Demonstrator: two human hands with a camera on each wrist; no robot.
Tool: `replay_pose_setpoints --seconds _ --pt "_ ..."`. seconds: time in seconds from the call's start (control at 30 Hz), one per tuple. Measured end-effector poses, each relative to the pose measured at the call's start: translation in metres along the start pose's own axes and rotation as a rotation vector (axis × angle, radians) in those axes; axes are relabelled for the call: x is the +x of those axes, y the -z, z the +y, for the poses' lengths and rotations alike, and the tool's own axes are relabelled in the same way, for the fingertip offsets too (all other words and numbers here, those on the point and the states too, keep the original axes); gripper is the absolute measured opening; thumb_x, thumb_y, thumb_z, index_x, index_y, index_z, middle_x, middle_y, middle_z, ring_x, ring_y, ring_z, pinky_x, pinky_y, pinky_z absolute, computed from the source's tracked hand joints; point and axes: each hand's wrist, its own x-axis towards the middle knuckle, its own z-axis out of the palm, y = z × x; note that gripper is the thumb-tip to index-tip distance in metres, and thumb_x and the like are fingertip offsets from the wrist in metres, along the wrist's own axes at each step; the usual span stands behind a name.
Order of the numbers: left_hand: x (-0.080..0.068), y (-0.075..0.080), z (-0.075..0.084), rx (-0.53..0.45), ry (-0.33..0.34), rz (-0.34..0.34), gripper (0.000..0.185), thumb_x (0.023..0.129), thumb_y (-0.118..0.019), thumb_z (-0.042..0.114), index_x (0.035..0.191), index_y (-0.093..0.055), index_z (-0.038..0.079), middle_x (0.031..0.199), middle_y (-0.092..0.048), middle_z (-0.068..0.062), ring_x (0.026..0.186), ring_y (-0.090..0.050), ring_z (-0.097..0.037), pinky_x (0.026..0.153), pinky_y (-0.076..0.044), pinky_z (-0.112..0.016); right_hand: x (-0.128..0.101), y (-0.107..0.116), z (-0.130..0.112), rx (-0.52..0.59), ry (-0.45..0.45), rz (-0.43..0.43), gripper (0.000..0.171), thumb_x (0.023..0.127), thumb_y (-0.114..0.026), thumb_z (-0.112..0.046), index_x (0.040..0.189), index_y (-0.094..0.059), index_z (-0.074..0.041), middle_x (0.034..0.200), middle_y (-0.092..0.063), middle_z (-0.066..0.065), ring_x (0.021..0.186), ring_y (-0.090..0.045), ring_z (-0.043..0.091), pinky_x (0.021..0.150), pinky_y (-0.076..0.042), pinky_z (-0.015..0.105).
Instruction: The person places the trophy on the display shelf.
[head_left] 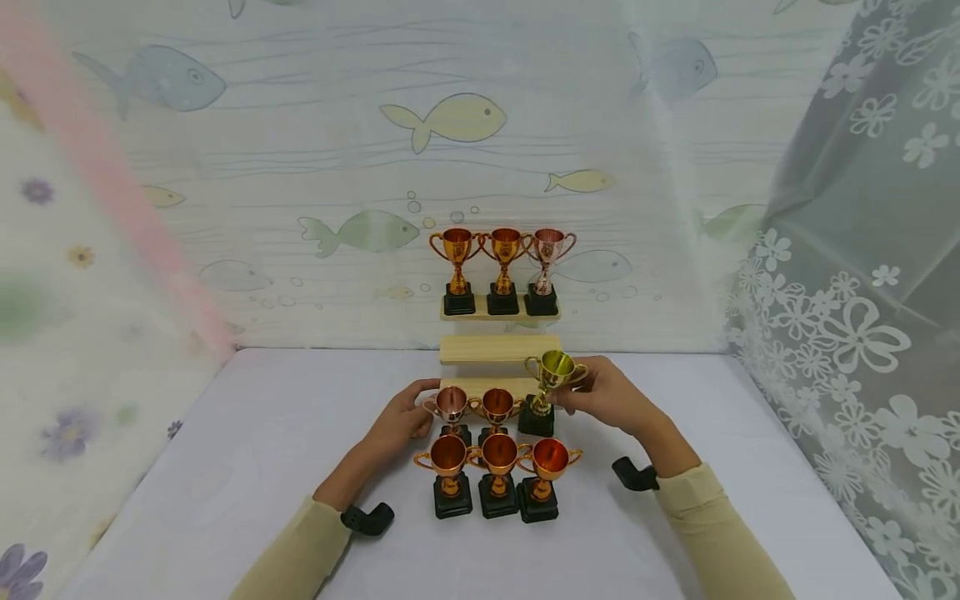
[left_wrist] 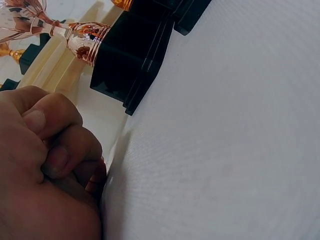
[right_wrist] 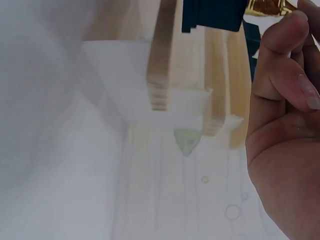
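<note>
My right hand [head_left: 607,396] pinches a gold trophy cup [head_left: 557,367] by its stem, upright, its black base overlapping the right end of the lowest wooden board in the head view. In the right wrist view the base [right_wrist: 217,14] is close to the rack's board ends. At the rack's left end rests my left hand [head_left: 401,417], its index fingertip at the lowest board [head_left: 480,386]. The left wrist view shows its other fingers [left_wrist: 55,117] curled in, holding nothing, beside a rose-gold trophy [left_wrist: 87,40] with a black base.
Three trophies stand on the top board [head_left: 500,317] of the stepped rack; the middle board [head_left: 500,349] is bare. In front of the rack stand a rose-gold trophy [head_left: 452,402], an orange-gold trophy [head_left: 498,404] and a front row of three, including a reddish-orange cup [head_left: 550,458].
</note>
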Motion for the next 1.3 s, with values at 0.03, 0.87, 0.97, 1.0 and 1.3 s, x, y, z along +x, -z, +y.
replay_pose_setpoints --seconds 0.03,0.87,0.97,1.0,1.3 --pt "0.000 0.000 0.000 0.000 0.003 0.002 0.046 0.113 -0.049 0.019 0.156 -0.043 0.005 0.061 -0.040 0.002 0.053 -0.036 -0.014 0.054 -0.032 -0.026 0.003 0.000 -0.002 -0.002 0.001 0.013 0.018 0.097 -0.076 -0.010 0.113 -0.075 -0.002 0.098 -0.075 0.017 0.074 -0.066 0.027 0.067 -0.058 0.040" --pt "-0.001 0.001 0.003 0.020 0.001 -0.008 0.046 0.114 -0.048 0.023 0.157 -0.043 0.006 0.063 -0.044 0.001 0.055 -0.040 -0.014 0.055 -0.035 -0.026 0.099 -0.007 -0.063 -0.049 -0.054 0.037 0.020 0.101 -0.073 -0.016 0.116 -0.074 -0.002 0.105 -0.073 0.013 0.078 -0.065 0.036 0.068 -0.053 0.035" --pt "-0.001 0.001 0.002 0.022 -0.003 -0.014 0.046 0.114 -0.047 0.021 0.157 -0.042 0.005 0.064 -0.044 0.001 0.055 -0.040 -0.015 0.056 -0.035 -0.027 0.105 -0.014 -0.067 -0.040 -0.075 0.060 0.019 0.101 -0.073 -0.015 0.114 -0.073 -0.002 0.106 -0.072 0.013 0.079 -0.065 0.040 0.066 -0.053 0.033" --pt "-0.001 0.001 0.002 0.021 -0.004 -0.016 0.046 0.113 -0.048 0.020 0.157 -0.042 0.004 0.064 -0.044 0.001 0.055 -0.040 -0.015 0.056 -0.035 -0.027 0.107 -0.017 -0.068 -0.034 -0.081 0.068 0.019 0.100 -0.074 -0.015 0.115 -0.073 -0.002 0.106 -0.073 0.014 0.081 -0.065 0.043 0.066 -0.053 0.033" --pt "0.000 0.003 0.000 0.050 -0.027 -0.022 0.047 0.115 -0.047 0.022 0.157 -0.042 0.002 0.062 -0.044 0.000 0.054 -0.039 -0.014 0.055 -0.034 -0.028 0.122 -0.032 -0.070 -0.010 -0.121 0.102 0.025 0.100 -0.073 -0.012 0.121 -0.073 0.001 0.090 -0.067 0.013 0.067 -0.063 0.030 0.064 -0.051 0.033"
